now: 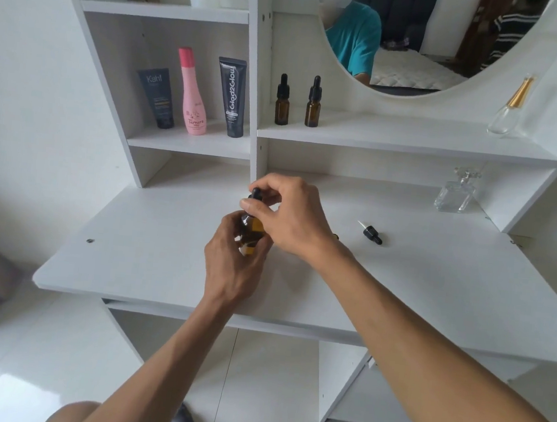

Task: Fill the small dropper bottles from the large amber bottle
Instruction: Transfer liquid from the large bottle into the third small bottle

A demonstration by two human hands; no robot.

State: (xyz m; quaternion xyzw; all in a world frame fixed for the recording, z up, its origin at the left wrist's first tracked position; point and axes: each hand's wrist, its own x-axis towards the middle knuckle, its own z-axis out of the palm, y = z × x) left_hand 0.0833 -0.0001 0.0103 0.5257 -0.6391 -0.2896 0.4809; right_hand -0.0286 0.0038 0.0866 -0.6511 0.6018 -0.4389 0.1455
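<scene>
Left shelf bay: dark tube (157, 97), pink bottle (192, 93) and black tube (232, 97) stand in a row, all upright.

Centre, over the desk (150, 253): your left hand (231, 267) is wrapped around the body of the amber bottle (251, 232), held above the desk surface, tilted slightly. Your right hand (290, 212) comes in from above; its thumb and fingers pinch the black dropper cap (256, 194) at the bottle's top. Both hands are closed on the same bottle and meet there. Whether the cap is seated or lifted from the neck cannot be told; the fingers cover the joint. Liquid level not readable.

Middle shelf, behind the hands: two small dropper bottles (283, 100) (314, 102) stand upright side by side, near each other but apart, both with black droppers fitted.

Desk, right of your right hand: a loose dropper (372, 233) lies on its side, glass tip pointing left, well apart from the held bottle.

Further right: a square clear bottle (455, 194) stands at the back of the desk; a clear bottle with gold neck (511, 110) stands on the shelf above. Round mirror (423, 37) overhead.
</scene>
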